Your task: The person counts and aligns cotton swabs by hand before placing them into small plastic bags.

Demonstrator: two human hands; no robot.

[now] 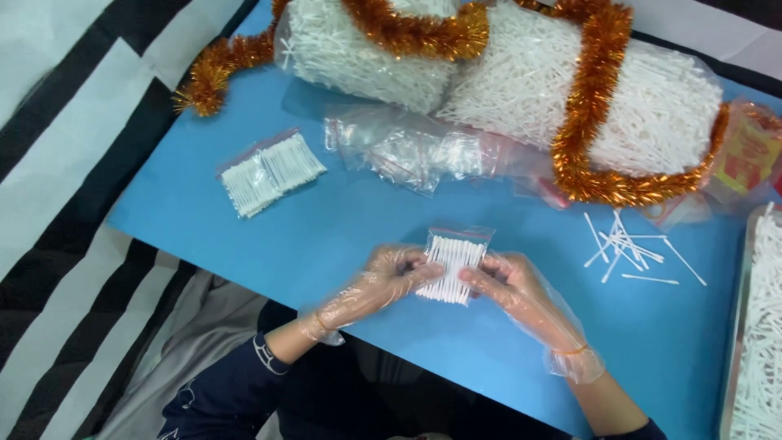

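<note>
Both my hands wear thin clear plastic gloves. My left hand and my right hand together hold a small clear zip bag of white cotton swabs just above the blue table, one hand at each side of the bag. A second filled bag of swabs lies flat to the far left. Loose swabs are scattered to the right of my right hand.
A pile of empty clear zip bags lies beyond my hands. Two big clear sacks of swabs draped with orange tinsel fill the far edge. A tray of swabs sits at the right edge. Black-and-white striped surface lies left.
</note>
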